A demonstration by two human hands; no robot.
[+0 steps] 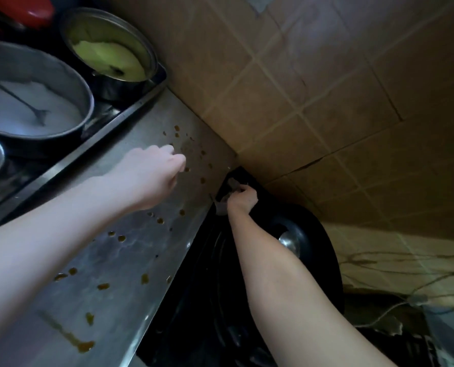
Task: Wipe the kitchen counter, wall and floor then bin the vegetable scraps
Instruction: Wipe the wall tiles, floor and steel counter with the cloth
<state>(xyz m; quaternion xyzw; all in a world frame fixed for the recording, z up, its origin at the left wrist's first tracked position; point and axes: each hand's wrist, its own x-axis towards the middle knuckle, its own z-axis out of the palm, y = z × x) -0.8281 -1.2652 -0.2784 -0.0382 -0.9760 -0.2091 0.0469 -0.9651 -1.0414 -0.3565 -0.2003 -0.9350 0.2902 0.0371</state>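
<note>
The steel counter (130,250) is spattered with many orange-brown spots (183,149), with a long smear (83,345) near the front. My left hand (151,176) hovers over the spots, fingers curled together; whether it pinches anything I cannot tell. My right hand (243,197) reaches to the counter's far corner by the tiled wall (313,88) and grips the edge of a black bag (236,178). Below it stands a black bin (286,247) lined with dark plastic.
A stove tray (130,107) at the left holds a pot of yellow-green food (109,49) and a pan of white liquid with a spoon (32,102). A red lid (35,9) sits at the top left. Cables (406,260) run along the floor at the right.
</note>
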